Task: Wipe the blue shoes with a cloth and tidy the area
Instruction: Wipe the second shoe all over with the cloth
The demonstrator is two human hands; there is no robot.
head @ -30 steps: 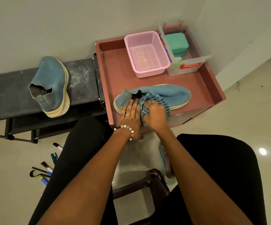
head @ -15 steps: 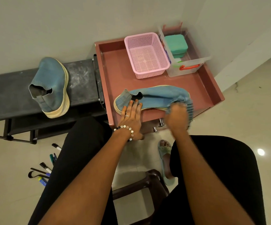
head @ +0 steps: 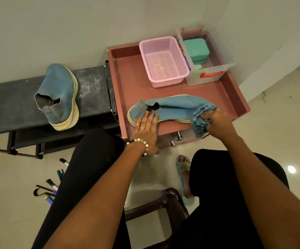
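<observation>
1. The right hand has its fingers curled tightly round a bunched blue ribbed cloth, pressing it onto the toe of a blue knit slip-on shoe.
2. The left hand lies flat, fingers straight and close together, fingertips pressing the shoe's heel just beside its dark opening; a ring sits on one finger and a beaded bracelet circles the wrist.
3. That shoe lies lengthwise along the near edge of a reddish-pink cabinet top with raised rims; its sole is pale and woven-looking.
4. There are two blue shoes: the second shoe lies tilted on its side on a scuffed black bench to the left, well apart from the first.
5. At the back of the cabinet top stand one pink perforated plastic basket and, touching it on the right, one clear plastic box holding a teal rounded case.
6. Several markers lie scattered on the glossy tiled floor at the lower left.
</observation>
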